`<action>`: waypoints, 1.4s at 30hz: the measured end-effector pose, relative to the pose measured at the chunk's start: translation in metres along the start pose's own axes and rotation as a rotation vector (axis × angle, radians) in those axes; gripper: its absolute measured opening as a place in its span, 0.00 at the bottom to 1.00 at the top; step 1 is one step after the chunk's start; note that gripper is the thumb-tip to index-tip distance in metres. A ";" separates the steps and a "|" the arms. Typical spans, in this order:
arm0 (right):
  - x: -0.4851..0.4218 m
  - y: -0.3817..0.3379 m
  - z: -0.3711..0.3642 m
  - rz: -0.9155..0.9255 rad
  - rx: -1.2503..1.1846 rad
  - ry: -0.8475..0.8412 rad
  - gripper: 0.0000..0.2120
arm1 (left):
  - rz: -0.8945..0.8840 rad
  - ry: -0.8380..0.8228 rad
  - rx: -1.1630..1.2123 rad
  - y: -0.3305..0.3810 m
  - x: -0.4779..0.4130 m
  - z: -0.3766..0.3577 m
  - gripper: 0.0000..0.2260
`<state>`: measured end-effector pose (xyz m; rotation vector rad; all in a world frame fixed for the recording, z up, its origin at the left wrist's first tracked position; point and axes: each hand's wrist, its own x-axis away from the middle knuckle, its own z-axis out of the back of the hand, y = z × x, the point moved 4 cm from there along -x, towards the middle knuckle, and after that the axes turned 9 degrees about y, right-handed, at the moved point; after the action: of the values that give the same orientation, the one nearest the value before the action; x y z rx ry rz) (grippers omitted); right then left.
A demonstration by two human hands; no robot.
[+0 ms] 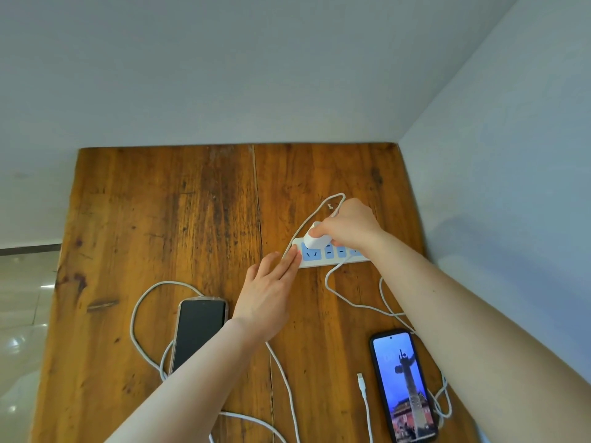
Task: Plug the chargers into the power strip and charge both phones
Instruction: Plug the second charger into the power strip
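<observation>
Charger (pixel 315 238): I see it seated on the strip (pixel 332 255), mid-table.
Right hand (pixel 348 227): pinching the charger from above.
Left hand (pixel 270 290): fingers flat, pressed together, on the strip's left end (red light there).
Phones: dark one (pixel 198 330) left, lit one (pixel 404 385) right.
Table (pixel 160 219): wood.

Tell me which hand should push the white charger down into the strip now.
Right. The right hand already grips the white charger over the power strip, so it can likely press straight down. The left hand lies flat at the strip's end, well placed to steady it.
</observation>
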<state>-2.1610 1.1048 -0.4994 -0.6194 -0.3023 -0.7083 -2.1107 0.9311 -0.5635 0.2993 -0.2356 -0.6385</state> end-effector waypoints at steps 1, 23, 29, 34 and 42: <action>0.001 0.000 0.000 0.004 0.004 0.008 0.21 | 0.001 -0.002 0.004 0.000 0.000 0.000 0.36; 0.024 -0.008 -0.020 0.066 0.120 0.157 0.19 | -0.009 -0.052 0.049 0.000 0.003 -0.004 0.37; 0.024 -0.012 -0.018 0.058 0.145 0.176 0.20 | -0.009 -0.066 0.057 -0.002 0.001 -0.001 0.37; 0.025 -0.012 -0.019 0.034 0.161 0.173 0.20 | -0.005 -0.082 0.028 -0.001 0.001 0.001 0.37; 0.056 -0.019 -0.017 0.075 0.141 0.267 0.18 | 0.045 -0.116 0.027 0.003 0.003 0.015 0.36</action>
<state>-2.1325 1.0542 -0.4794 -0.3941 -0.0800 -0.6825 -2.1109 0.9286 -0.5479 0.2822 -0.3617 -0.6087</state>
